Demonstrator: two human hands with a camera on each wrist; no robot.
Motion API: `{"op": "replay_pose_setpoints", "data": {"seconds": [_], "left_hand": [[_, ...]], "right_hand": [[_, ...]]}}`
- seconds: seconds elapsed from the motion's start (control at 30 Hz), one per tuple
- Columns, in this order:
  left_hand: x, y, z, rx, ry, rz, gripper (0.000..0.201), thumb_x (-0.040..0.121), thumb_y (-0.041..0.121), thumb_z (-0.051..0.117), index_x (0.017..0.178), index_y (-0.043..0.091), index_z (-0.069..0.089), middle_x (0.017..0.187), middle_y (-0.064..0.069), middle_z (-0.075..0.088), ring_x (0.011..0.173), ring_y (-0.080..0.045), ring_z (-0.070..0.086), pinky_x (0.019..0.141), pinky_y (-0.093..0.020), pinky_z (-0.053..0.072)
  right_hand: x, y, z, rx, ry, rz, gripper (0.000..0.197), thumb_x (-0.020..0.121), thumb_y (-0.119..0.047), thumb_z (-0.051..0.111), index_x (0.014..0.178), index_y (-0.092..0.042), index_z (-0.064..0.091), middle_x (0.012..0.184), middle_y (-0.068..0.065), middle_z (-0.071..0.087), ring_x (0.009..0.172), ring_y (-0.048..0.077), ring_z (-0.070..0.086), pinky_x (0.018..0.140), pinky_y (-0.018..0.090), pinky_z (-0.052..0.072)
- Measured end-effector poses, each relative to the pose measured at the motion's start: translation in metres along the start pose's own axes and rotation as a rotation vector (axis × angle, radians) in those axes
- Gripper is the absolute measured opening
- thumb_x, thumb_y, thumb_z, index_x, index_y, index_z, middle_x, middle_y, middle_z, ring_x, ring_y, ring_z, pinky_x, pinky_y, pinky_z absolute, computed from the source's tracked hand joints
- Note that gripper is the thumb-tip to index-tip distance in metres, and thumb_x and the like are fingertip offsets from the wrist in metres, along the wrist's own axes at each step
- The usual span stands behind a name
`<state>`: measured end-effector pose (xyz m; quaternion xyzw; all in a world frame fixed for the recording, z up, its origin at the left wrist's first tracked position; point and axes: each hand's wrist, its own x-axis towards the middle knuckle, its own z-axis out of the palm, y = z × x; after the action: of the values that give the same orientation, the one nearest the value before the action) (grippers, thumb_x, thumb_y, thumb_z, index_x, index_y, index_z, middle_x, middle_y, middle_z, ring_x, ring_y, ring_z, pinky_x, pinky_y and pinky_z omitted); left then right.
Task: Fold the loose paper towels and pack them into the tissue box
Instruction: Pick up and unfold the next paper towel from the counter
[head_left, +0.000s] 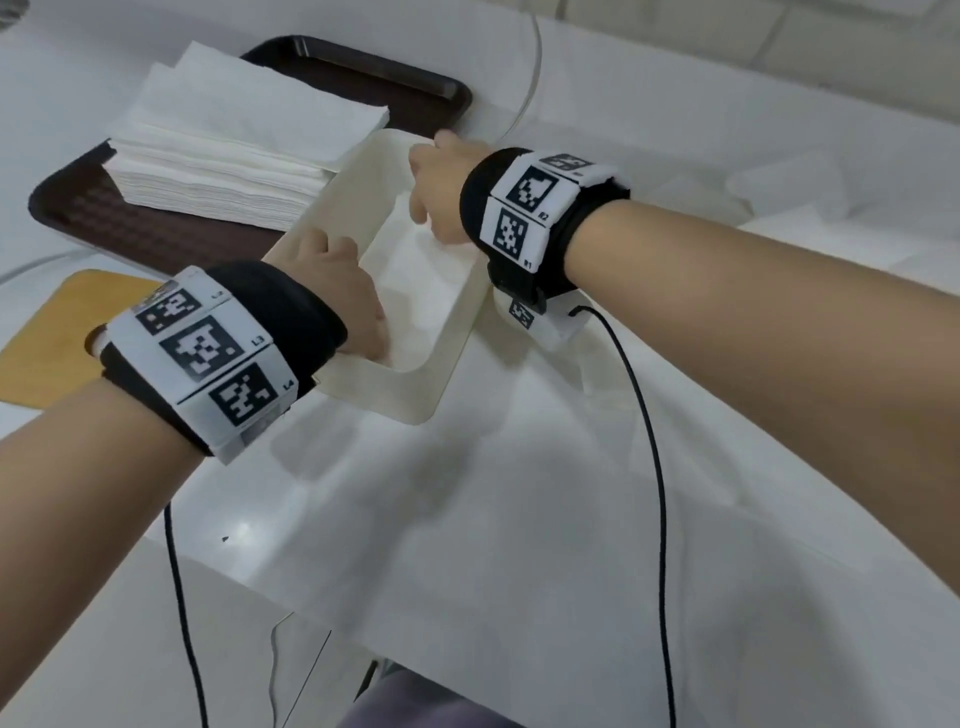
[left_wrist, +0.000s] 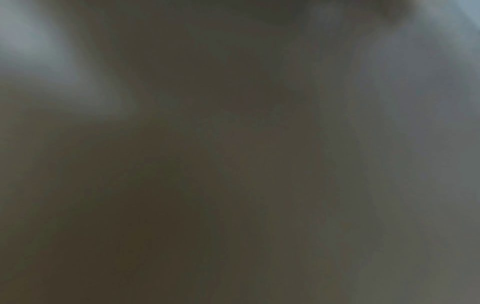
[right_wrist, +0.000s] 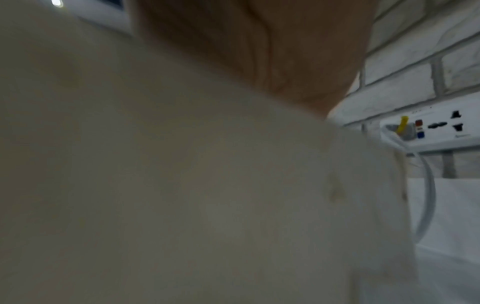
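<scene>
An open cream tissue box (head_left: 415, 400) stands on the white table, with white paper towels (head_left: 415, 270) lying inside it. My left hand (head_left: 348, 291) reaches into the box at its near left side, and its fingers bend down by the left wall, tips hidden. At the far right corner my right hand (head_left: 441, 192) dips into the box, its fingers hidden below the rim. A tall stack of loose paper towels (head_left: 223, 150) sits just beyond the box. The right wrist view shows only the box wall (right_wrist: 182, 185) and the heel of my right hand (right_wrist: 259, 51). The left wrist view is dark.
The towel stack rests on a dark brown tray (head_left: 130, 228) at the back left. A tan wooden board (head_left: 52, 338) lies at the left edge. Black cables (head_left: 649, 415) hang from both wrists. A power strip (right_wrist: 436, 127) sits against the brick wall.
</scene>
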<state>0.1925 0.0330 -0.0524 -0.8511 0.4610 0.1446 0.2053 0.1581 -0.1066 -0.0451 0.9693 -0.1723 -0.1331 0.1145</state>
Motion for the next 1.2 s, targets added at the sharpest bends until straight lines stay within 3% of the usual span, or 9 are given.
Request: {"op": "replay_pose_setpoints", "data": {"seconds": [0.1,0.23,0.33,0.47,0.57,0.77,0.97,1.13,1.2], "left_hand": [[-0.007,-0.002,-0.006,-0.016,0.008,0.009,0.048,0.093,0.048,0.037,0.129,0.021,0.052,0.137,-0.008,0.036,0.132,-0.027,0.024,0.110,-0.036,0.023],[-0.046,0.007,-0.024,-0.536,0.398,0.107,0.034,0.094,0.035,0.043,0.116,0.018,0.062,0.125,-0.007,0.051,0.106,-0.023,0.047,0.088,-0.029,0.033],[-0.080,0.031,-0.022,-0.757,0.553,0.306,0.020,0.089,0.032,0.049,0.101,0.026,0.065,0.096,0.007,0.056,0.074,-0.007,0.053,0.063,-0.015,0.035],[-0.088,0.075,-0.002,-0.892,0.348,0.469,0.013,0.086,0.032,0.052,0.087,0.030,0.065,0.088,0.014,0.061,0.085,0.001,0.054,0.066,-0.007,0.039],[-0.084,0.106,0.008,-0.783,0.224,0.520,0.011,0.088,0.034,0.052,0.090,0.032,0.062,0.089,0.016,0.060,0.080,-0.002,0.058,0.068,-0.015,0.043],[-0.072,0.143,0.011,-0.615,0.113,0.558,0.020,0.088,0.035,0.055,0.106,0.028,0.060,0.097,0.013,0.055,0.084,-0.011,0.056,0.082,-0.028,0.045],[-0.069,0.171,0.007,-0.560,0.055,0.589,0.034,0.086,0.031,0.060,0.119,0.023,0.055,0.115,0.005,0.054,0.093,-0.014,0.053,0.081,-0.024,0.037],[-0.066,0.195,0.000,-0.630,0.128,0.623,0.054,0.086,0.039,0.059,0.135,0.026,0.041,0.131,0.001,0.047,0.109,-0.015,0.049,0.086,-0.023,0.034],[-0.064,0.202,-0.006,-0.656,0.198,0.657,0.057,0.084,0.042,0.060,0.136,0.029,0.040,0.132,0.000,0.046,0.119,-0.018,0.044,0.090,-0.024,0.032]], "right_hand": [[-0.045,0.009,-0.023,0.188,0.226,0.011,0.030,0.094,-0.013,0.040,0.121,-0.014,0.056,0.135,0.007,0.036,0.125,0.028,0.033,0.099,0.037,0.034],[-0.127,0.025,-0.023,0.412,0.321,0.088,0.021,0.094,-0.023,0.043,0.107,-0.015,0.058,0.118,0.002,0.047,0.108,0.021,0.047,0.088,0.035,0.040],[-0.183,0.032,0.006,0.394,0.163,0.126,0.015,0.092,-0.030,0.048,0.098,-0.019,0.056,0.102,-0.004,0.049,0.093,0.017,0.049,0.075,0.032,0.039],[-0.238,0.037,0.058,0.238,-0.335,0.206,0.032,0.087,-0.045,0.053,0.108,-0.021,0.048,0.105,-0.006,0.048,0.083,0.015,0.041,0.056,0.025,0.027],[-0.259,0.035,0.087,0.167,-0.489,0.231,0.043,0.085,-0.039,0.058,0.118,-0.018,0.040,0.114,0.000,0.042,0.080,0.018,0.038,0.049,0.023,0.019],[-0.268,0.034,0.103,0.130,-0.331,0.233,0.037,0.085,-0.002,0.042,0.120,-0.012,0.042,0.111,0.006,0.042,0.069,0.020,0.031,0.048,0.026,0.013],[-0.284,0.046,0.100,0.131,-0.234,0.324,0.031,0.082,0.004,0.039,0.065,-0.015,0.021,0.067,-0.003,0.016,0.054,0.015,0.021,0.048,0.027,0.012],[-0.308,0.060,0.093,0.298,0.133,0.459,0.027,0.084,0.005,0.038,0.105,-0.010,0.046,0.090,0.003,0.046,0.075,0.022,0.041,0.053,0.028,0.024],[-0.319,0.065,0.085,0.440,0.404,0.450,0.024,0.083,0.003,0.039,0.100,-0.011,0.047,0.092,0.002,0.048,0.079,0.024,0.047,0.059,0.033,0.035]]}}
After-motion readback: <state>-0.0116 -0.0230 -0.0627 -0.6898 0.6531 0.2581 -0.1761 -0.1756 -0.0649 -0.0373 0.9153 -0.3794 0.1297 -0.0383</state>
